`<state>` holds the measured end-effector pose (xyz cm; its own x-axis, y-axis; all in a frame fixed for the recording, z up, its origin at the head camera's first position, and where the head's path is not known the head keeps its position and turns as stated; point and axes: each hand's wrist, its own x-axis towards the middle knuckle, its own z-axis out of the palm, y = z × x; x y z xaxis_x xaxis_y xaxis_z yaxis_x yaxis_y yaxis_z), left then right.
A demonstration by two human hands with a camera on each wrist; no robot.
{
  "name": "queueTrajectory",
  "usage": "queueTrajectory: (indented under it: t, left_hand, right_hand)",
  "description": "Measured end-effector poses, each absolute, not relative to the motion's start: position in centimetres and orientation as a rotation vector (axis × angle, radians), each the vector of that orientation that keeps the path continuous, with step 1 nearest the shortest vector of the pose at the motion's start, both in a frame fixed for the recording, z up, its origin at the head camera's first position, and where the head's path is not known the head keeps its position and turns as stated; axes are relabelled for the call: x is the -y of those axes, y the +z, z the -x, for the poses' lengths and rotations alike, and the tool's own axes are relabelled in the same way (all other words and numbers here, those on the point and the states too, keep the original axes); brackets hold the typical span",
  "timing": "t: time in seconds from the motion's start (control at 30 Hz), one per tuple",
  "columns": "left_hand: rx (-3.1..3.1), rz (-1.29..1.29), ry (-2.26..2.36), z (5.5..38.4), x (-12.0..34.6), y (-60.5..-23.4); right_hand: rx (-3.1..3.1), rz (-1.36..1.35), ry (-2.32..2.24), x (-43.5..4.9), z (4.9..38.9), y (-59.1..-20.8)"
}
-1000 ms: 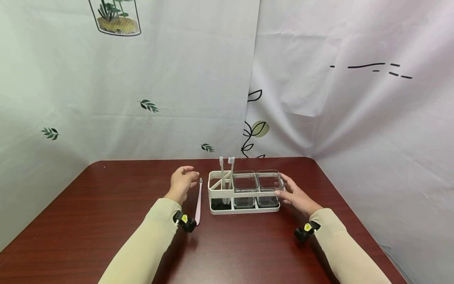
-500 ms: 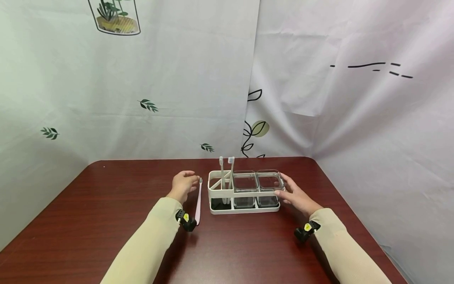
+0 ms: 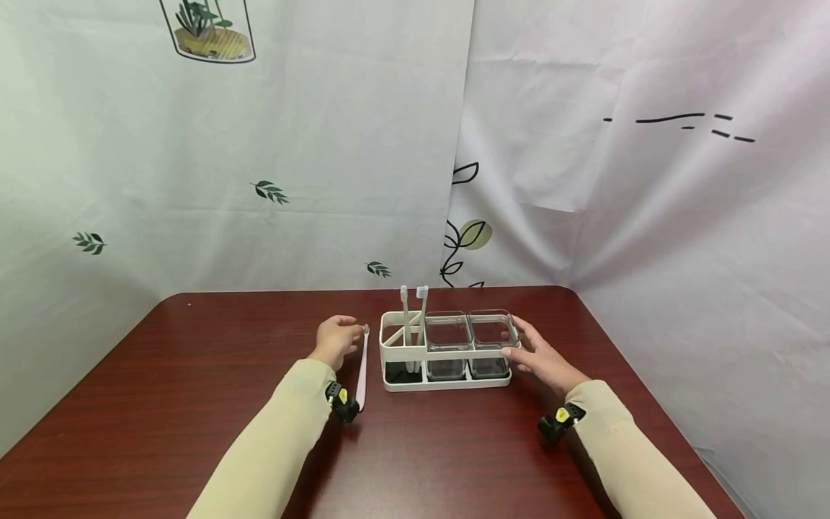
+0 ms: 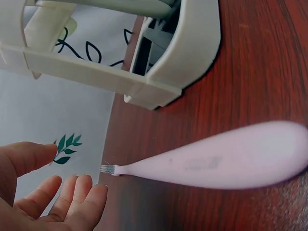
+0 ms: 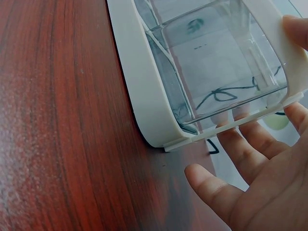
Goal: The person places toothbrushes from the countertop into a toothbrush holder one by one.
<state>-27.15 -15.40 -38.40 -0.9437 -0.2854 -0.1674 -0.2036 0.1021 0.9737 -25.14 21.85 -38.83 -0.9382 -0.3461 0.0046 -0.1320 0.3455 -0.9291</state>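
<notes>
A pink toothbrush [image 3: 362, 375] lies on the table just left of a white toothbrush holder [image 3: 405, 354], its bristles pointing away from me. Beside the brush head is my left hand [image 3: 336, 342], thumb and fingers parted and holding nothing. In the left wrist view a gap separates the fingertips [image 4: 98, 192] from the bristles. My right hand [image 3: 543, 362] grips the holder's right end, with the thumb on the front rail and fingers along the end. Two toothbrushes [image 3: 423, 293] stand in the holder's left section. Two clear cups [image 3: 447, 333] fill its other sections.
The dark red wooden table [image 3: 194, 389] ends at a patterned pale cloth [image 3: 311, 144] hanging behind it. The same kind of cloth hangs along the right side. Each wrist carries a small black camera [image 3: 342, 404].
My left hand has moved slightly right and lower, closer to the pink toothbrush's head. The right hand and the holder have stayed put.
</notes>
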Motion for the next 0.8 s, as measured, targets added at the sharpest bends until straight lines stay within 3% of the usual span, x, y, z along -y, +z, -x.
queueTrajectory:
  t: [0.8]
  left_hand:
    - [2.557, -0.506, -1.735, 28.0, 15.3, -39.5]
  right_hand:
    - [-2.395, 0.451, -1.665, -21.7, 25.0, -38.7]
